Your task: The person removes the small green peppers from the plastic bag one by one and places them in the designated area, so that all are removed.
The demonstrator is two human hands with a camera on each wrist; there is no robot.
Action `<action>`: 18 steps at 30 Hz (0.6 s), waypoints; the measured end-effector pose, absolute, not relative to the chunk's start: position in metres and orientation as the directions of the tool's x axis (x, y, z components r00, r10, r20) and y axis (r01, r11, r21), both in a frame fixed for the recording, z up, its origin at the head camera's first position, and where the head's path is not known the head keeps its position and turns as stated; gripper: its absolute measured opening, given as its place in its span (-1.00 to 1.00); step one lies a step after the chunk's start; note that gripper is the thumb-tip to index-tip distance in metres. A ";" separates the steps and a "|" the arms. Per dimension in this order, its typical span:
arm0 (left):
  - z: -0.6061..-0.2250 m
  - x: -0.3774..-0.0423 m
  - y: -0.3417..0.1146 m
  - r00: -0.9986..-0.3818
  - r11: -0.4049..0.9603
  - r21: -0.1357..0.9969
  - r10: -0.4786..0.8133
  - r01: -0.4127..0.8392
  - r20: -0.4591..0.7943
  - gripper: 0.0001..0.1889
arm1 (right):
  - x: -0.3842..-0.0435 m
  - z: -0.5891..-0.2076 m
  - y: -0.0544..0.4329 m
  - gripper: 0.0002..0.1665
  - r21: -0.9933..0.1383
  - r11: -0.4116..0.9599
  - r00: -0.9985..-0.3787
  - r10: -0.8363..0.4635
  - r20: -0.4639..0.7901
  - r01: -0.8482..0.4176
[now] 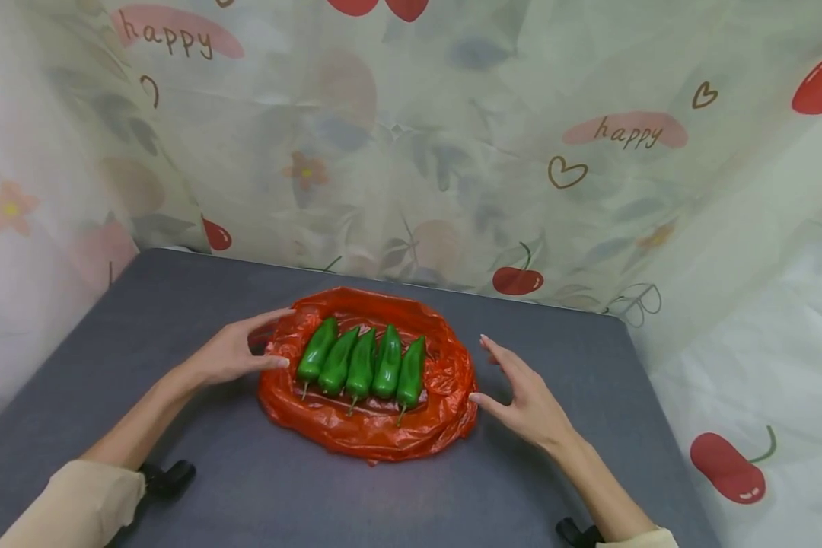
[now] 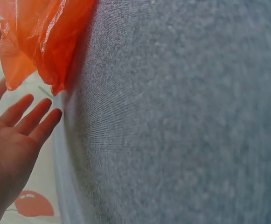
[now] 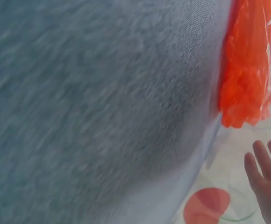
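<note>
Though wrinkly, glossy red bag [image 1: 447,373] under five green peppers [image 1: 361,365], left hand [image 1: 231,352] and right hand [image 1: 529,399] empty.

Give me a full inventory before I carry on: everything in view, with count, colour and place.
Peppers: 5, green, side by side on the bag's inner surface
Plastic bag: 1, red, spread on the table, rim bunched
Table: 1, dark grey, under the bag
Printed fabric: sheet count unclear, pale with cherries, behind and beside the table
Wrist devices: 2, black, one per wrist
Sleeves: 2, cream, on the forearms
Left hand: 1, bare, at the bag's left edge
Right hand: 1, bare, by its right edge
</note>
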State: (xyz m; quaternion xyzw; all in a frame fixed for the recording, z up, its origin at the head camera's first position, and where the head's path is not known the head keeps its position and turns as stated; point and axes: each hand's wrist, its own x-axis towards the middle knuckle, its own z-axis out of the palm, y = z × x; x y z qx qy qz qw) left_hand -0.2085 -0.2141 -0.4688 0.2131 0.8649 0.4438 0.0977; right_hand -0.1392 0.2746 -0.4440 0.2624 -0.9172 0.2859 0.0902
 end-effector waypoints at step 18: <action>-0.471 -0.212 -0.200 -0.881 0.490 0.831 0.472 0.263 0.000 -0.26 | -0.148 -0.450 0.234 0.02 -0.630 0.565 -0.836 -0.466 0.289 -0.533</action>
